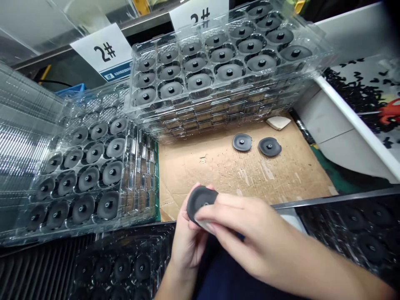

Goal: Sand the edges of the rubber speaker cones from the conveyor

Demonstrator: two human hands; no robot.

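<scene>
**Q:** Nearest the lens?
**A:** Right hand (250, 233), forearm reaching in from lower right, fingers together and laid across a black studded disc (200, 202). Left hand (187, 246) is half-curled, wrist low, supporting it from beneath. Both have hold of it.

**Q:** Disc position?
**A:** Tilted between the hands, above dark blue clothing (215, 266); stud mostly hidden.

**Q:** Handling note?
**A:** Steady rim support and light, even finger pressure seem best.

**Q:** Around it?
**A:** Two matching discs (242, 142) lie on a cardboard sheet (203, 179), between clear blister trays (140, 166), with a "2#" card (104, 52) behind.
</scene>
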